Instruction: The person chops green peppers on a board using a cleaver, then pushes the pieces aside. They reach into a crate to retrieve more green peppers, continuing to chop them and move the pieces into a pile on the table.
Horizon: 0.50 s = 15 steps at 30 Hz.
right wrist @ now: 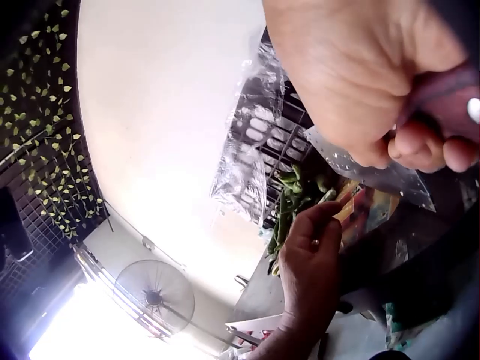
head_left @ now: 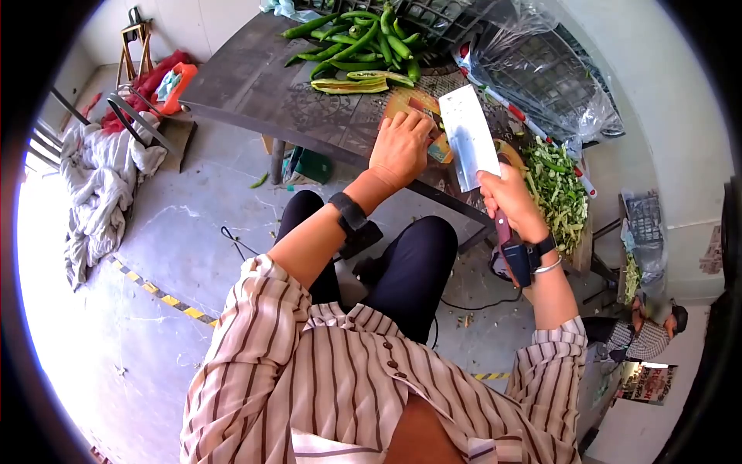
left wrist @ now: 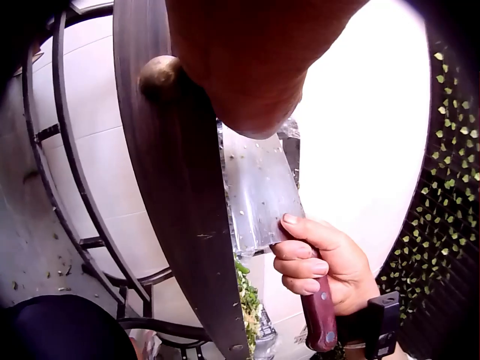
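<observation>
The two hands are apart. The right hand (head_left: 512, 197) grips the cleaver (head_left: 469, 139) by its dark red handle, the thumb and a finger up near the base of the blade. The left hand (head_left: 402, 145) is at the near side of the desk (head_left: 239, 77), beside the blade, with its fingers bent over the edge of a colourful board (head_left: 410, 104); whether it pinches anything cannot be told. Bits of green cling to the blade.

Just past the left hand lie split peppers (head_left: 352, 83), pale insides showing, and behind them a pile of whole green peppers (head_left: 363, 42). Chopped pieces (head_left: 558, 193) are heaped to the right of the cleaver. At the back stands a black crate (head_left: 433, 19), with clear plastic (head_left: 556, 73) to its right.

Under the desk is a green box (head_left: 313, 166). On the floor to the left lies a grey cloth (head_left: 108, 185), near striped tape (head_left: 158, 292). Another person (head_left: 645, 336) is at the far right, and the right wrist view shows a fan (right wrist: 154, 296).
</observation>
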Tool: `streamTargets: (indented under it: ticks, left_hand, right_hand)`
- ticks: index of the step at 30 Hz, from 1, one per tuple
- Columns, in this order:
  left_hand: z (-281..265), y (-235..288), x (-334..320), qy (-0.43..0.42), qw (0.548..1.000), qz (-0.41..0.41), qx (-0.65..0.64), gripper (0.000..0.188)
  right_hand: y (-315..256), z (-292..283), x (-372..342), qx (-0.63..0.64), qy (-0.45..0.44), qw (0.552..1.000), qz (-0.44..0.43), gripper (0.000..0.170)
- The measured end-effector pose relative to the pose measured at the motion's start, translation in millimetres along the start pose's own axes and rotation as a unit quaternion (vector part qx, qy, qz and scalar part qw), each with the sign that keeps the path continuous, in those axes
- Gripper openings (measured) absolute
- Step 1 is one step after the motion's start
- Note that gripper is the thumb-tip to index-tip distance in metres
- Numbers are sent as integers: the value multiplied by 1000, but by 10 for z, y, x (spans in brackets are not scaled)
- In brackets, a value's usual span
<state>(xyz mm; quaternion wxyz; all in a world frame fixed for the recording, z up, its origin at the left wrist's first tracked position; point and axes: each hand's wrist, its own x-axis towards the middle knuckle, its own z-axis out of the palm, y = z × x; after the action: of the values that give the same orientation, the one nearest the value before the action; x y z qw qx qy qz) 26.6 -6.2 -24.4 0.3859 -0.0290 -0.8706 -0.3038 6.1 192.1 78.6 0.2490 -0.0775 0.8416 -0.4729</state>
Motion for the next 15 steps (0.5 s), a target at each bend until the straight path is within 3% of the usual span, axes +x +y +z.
streamTargets:
  ticks: [5,8,12,15]
  left_hand:
    - [-45,-74,84,10,999,4,-33,19]
    - [-162,-214,286,39,999,-6,3,24]
    - [-373,-496,486,32,989,-30,144,38]
    - [-440,-606,531,-51,975,-74,204,41]
  right_hand:
    - [87,14,-13,-36,-15,999,-26,18]
    - [138,-8,21,-34,-12,999,-41,18]
    - [107,-3,1,-32,-17,999,-32,15]
    - [109,-7,19,-35,-11,999,-37,18]
